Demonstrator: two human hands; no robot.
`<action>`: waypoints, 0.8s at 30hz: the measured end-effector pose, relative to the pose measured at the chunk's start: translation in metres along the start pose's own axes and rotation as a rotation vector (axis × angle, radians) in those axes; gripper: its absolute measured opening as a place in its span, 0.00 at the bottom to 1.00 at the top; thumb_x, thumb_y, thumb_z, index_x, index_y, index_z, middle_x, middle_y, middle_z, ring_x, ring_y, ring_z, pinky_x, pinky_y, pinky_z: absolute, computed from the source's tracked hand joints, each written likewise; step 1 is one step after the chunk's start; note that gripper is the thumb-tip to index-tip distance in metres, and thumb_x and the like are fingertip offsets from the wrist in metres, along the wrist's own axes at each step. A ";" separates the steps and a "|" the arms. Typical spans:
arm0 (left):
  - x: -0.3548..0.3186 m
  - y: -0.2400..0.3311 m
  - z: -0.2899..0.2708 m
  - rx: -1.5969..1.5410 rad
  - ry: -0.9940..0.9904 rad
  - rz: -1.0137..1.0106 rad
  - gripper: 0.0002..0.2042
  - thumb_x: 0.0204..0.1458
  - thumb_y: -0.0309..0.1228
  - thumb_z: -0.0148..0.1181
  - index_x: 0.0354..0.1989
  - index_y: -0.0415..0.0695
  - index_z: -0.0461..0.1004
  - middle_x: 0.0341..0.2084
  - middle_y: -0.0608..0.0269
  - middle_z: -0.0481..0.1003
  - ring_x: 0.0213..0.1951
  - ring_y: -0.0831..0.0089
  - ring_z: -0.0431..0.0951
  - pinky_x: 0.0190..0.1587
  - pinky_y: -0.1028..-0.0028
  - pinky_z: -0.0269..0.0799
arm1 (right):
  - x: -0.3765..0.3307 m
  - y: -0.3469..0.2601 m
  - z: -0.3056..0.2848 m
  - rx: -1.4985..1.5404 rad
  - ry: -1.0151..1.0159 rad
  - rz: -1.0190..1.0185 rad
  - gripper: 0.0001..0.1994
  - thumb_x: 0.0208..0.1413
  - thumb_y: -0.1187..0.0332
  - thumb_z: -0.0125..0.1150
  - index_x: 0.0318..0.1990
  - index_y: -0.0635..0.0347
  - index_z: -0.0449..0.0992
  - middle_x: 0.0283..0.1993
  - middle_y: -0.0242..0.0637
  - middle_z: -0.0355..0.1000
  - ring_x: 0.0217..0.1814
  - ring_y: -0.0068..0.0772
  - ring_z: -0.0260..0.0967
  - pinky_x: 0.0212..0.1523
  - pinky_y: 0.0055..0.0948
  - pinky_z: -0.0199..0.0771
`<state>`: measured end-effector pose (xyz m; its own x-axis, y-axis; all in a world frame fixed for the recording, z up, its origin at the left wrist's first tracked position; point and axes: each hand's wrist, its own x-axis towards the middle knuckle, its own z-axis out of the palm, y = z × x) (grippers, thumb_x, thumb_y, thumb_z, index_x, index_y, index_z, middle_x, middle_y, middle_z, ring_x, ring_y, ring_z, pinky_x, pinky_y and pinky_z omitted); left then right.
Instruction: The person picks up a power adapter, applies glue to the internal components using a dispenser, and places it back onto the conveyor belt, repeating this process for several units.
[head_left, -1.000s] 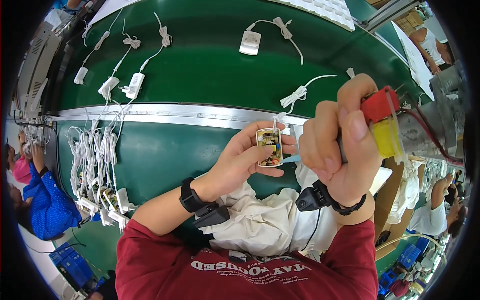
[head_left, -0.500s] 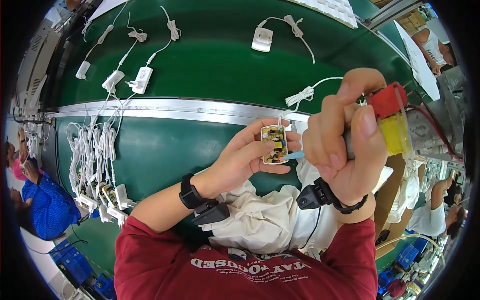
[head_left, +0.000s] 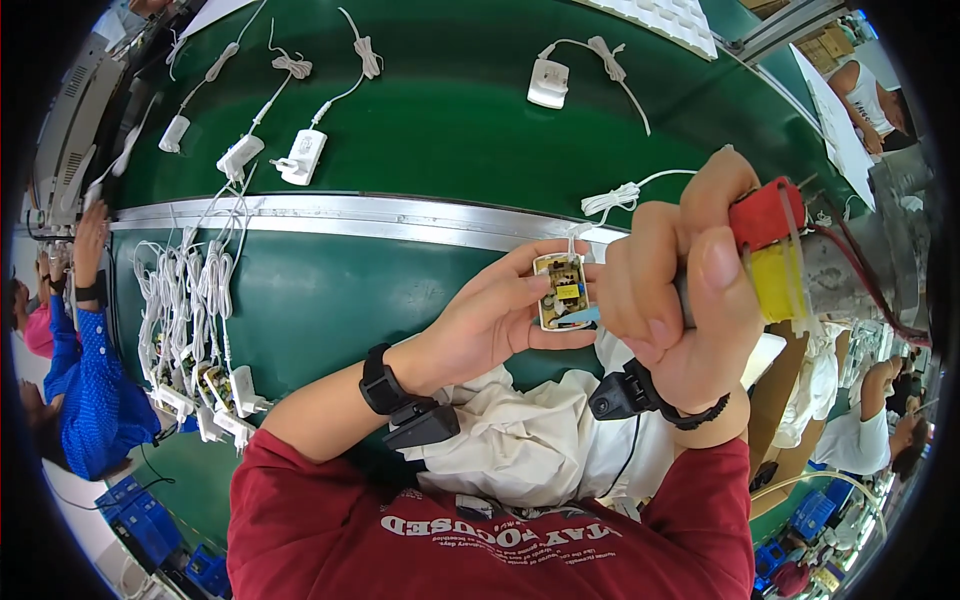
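Note:
In front of me my left hand (head_left: 490, 310) holds an opened white power adapter (head_left: 538, 302), its circuit board facing up between thumb and fingers. A yellow component sits mid-board, and a white cord leaves the adapter's far end. My right hand (head_left: 690, 290) is wrapped round a grey glue gun (head_left: 860, 275) that carries a red switch block and yellow tape. The gun's light blue tapered nozzle (head_left: 582, 316) points left, its tip over the near part of the board. Whether the tip touches the board I cannot tell. Part of the gun's body is hidden by my fingers.
Beyond a metal rail (head_left: 350, 209) runs a green conveyor belt (head_left: 420, 120) with several white corded adapters (head_left: 303, 157) on it. A bundle of adapters with coiled cords (head_left: 205, 290) hangs over my table's left side. A co-worker in blue (head_left: 95, 390) reaches in at the left.
The adapters on the belt have shifted slightly right. My left hand and the open adapter have moved a little right, and the nozzle lies lower on the board. A co-worker's arm has reached up at the left.

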<state>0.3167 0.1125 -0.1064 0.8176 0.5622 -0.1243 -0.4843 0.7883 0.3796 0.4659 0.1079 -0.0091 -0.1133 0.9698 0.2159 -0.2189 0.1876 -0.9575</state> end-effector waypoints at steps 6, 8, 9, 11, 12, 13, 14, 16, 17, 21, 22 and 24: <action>0.002 0.001 -0.005 -0.006 -0.008 -0.004 0.21 0.59 0.30 0.40 0.61 0.41 0.50 0.53 0.53 0.63 0.54 0.65 0.68 0.56 0.60 0.67 | 0.001 0.002 0.000 -0.069 0.053 -0.029 0.15 0.60 0.55 0.47 0.39 0.55 0.56 0.11 0.25 0.51 0.08 0.17 0.45 0.10 0.19 0.46; 0.005 0.002 -0.009 0.036 0.014 -0.040 0.21 0.59 0.29 0.41 0.60 0.42 0.51 0.53 0.53 0.63 0.54 0.65 0.67 0.56 0.60 0.67 | 0.001 0.006 0.000 -0.047 0.055 -0.045 0.15 0.60 0.55 0.47 0.40 0.56 0.56 0.11 0.25 0.50 0.08 0.17 0.45 0.10 0.19 0.46; 0.007 0.003 -0.010 0.057 0.025 -0.056 0.21 0.59 0.29 0.42 0.60 0.42 0.52 0.53 0.54 0.63 0.54 0.65 0.67 0.56 0.60 0.67 | 0.001 0.009 0.000 -0.022 0.056 -0.053 0.15 0.60 0.55 0.47 0.41 0.57 0.56 0.11 0.25 0.50 0.08 0.17 0.45 0.10 0.19 0.46; 0.015 0.008 -0.015 0.128 0.037 -0.034 0.21 0.58 0.29 0.43 0.60 0.43 0.53 0.52 0.55 0.64 0.54 0.66 0.67 0.55 0.60 0.67 | 0.001 0.013 -0.001 -0.003 0.053 -0.074 0.16 0.60 0.55 0.47 0.42 0.58 0.56 0.11 0.25 0.50 0.08 0.17 0.44 0.10 0.19 0.46; 0.022 0.011 -0.019 0.191 0.056 -0.012 0.20 0.58 0.29 0.44 0.60 0.43 0.54 0.51 0.56 0.64 0.53 0.67 0.68 0.54 0.61 0.68 | 0.000 0.015 -0.001 -0.001 0.049 -0.054 0.16 0.60 0.55 0.47 0.42 0.58 0.56 0.11 0.25 0.50 0.08 0.17 0.44 0.10 0.19 0.46; 0.027 0.015 -0.024 0.254 0.081 0.012 0.20 0.58 0.29 0.45 0.59 0.44 0.55 0.51 0.57 0.64 0.53 0.68 0.68 0.53 0.62 0.68 | -0.002 0.017 0.000 0.006 0.042 -0.030 0.16 0.60 0.55 0.48 0.41 0.58 0.56 0.11 0.25 0.50 0.08 0.16 0.44 0.10 0.19 0.46; 0.040 0.017 -0.033 0.263 0.081 0.026 0.20 0.58 0.29 0.45 0.59 0.44 0.55 0.51 0.57 0.64 0.53 0.68 0.68 0.53 0.62 0.68 | -0.003 0.019 0.002 0.014 0.028 -0.009 0.16 0.59 0.55 0.48 0.41 0.58 0.56 0.11 0.25 0.50 0.08 0.16 0.44 0.10 0.19 0.45; 0.086 0.019 -0.049 0.615 -0.075 0.238 0.19 0.57 0.30 0.48 0.58 0.45 0.58 0.49 0.60 0.65 0.50 0.73 0.69 0.50 0.68 0.69 | -0.004 0.022 0.001 0.030 0.028 -0.009 0.16 0.59 0.56 0.48 0.41 0.58 0.56 0.11 0.25 0.50 0.08 0.16 0.43 0.10 0.19 0.45; 0.102 0.025 -0.037 0.769 -0.138 0.291 0.19 0.57 0.32 0.49 0.57 0.46 0.58 0.48 0.61 0.66 0.49 0.75 0.68 0.49 0.70 0.68 | -0.004 0.025 -0.001 0.045 0.045 0.004 0.16 0.59 0.56 0.48 0.41 0.58 0.56 0.11 0.25 0.50 0.08 0.16 0.43 0.10 0.19 0.45; 0.155 0.020 -0.014 1.164 -0.343 0.819 0.19 0.53 0.33 0.54 0.53 0.46 0.62 0.44 0.58 0.68 0.47 0.70 0.68 0.49 0.71 0.67 | -0.009 0.028 -0.006 0.078 0.065 0.013 0.15 0.59 0.57 0.49 0.40 0.58 0.56 0.11 0.25 0.49 0.08 0.16 0.43 0.10 0.19 0.45; 0.160 0.016 -0.019 1.293 -0.286 0.800 0.19 0.51 0.33 0.54 0.51 0.44 0.63 0.43 0.57 0.67 0.46 0.68 0.68 0.48 0.71 0.67 | -0.009 0.030 -0.006 0.094 0.073 0.018 0.15 0.59 0.58 0.49 0.40 0.58 0.56 0.11 0.25 0.49 0.08 0.16 0.43 0.10 0.19 0.45; 0.169 0.003 -0.034 1.538 -0.167 0.751 0.18 0.48 0.33 0.55 0.47 0.41 0.64 0.41 0.54 0.67 0.44 0.64 0.68 0.45 0.69 0.68 | -0.009 0.035 -0.006 0.076 0.065 0.006 0.14 0.58 0.58 0.49 0.40 0.58 0.56 0.11 0.25 0.49 0.08 0.16 0.43 0.10 0.19 0.45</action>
<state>0.4434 0.2182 -0.1571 0.6381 0.5589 0.5296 -0.1079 -0.6161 0.7802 0.4649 0.1060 -0.0453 -0.0528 0.9795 0.1946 -0.2917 0.1713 -0.9411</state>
